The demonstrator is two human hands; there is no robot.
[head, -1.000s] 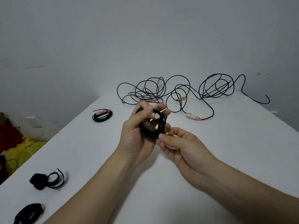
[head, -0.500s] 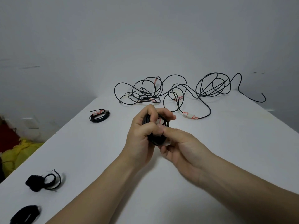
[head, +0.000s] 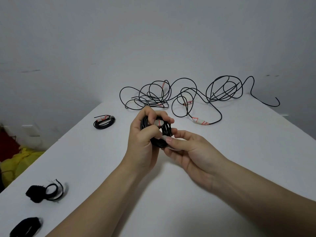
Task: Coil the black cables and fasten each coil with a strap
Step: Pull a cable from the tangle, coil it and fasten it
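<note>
Black cable coil (head: 167, 130) held above the white bench (head: 239, 147)
The left hand (head: 143, 139) grips the coil, a round ring of thin, smooth turns standing on edge with its opening toward the camera. The right hand (head: 193, 154) pinches a pale strap (head: 163, 138) at its lower rim.

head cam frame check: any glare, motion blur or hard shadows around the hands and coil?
Head view: soft, even light, no glare on the white table. Head view: shadows on it are faint and soft-edged. Head view: the left hand and right hand holding the coiled black cable look sharp, no motion smear.
</note>
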